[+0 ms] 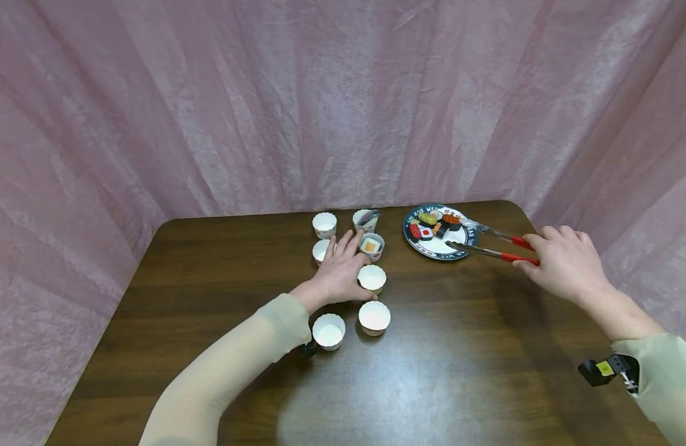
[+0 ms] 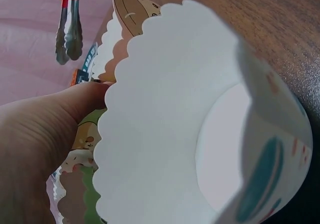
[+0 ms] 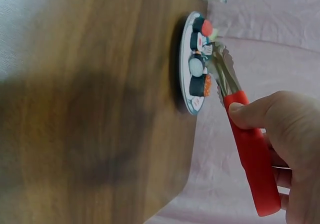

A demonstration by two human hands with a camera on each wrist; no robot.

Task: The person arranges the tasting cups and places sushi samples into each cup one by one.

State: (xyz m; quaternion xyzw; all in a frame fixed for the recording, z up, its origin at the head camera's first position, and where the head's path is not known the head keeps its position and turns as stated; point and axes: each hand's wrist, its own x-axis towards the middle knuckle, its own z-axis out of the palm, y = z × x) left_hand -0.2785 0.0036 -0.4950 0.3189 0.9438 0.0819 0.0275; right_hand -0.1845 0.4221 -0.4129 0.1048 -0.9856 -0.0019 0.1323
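Observation:
My left hand [image 1: 337, 275] reaches over two rows of paper baking cups, fingers spread and straight. Its thumb lies between a cup [image 1: 372, 280] and a nearer white cup [image 1: 374, 318]; whether it touches either, I cannot tell. Near the fingertips is a cup holding a white-and-yellow piece [image 1: 370, 246]. My right hand [image 1: 568, 263] grips the red handles of metal tongs [image 3: 255, 164]. Their arms are spread, with the tips over a round blue-rimmed plate [image 1: 436, 251] bearing several toy-like sushi pieces [image 3: 197, 66].
A far cup [image 1: 367, 218] contains a dark, silvery piece. Other white cups include a far left one [image 1: 324, 224] and a near left one [image 1: 329, 331] beside the left forearm. Pink curtains [image 1: 343, 111] hang behind the brown wooden table [image 1: 226, 266].

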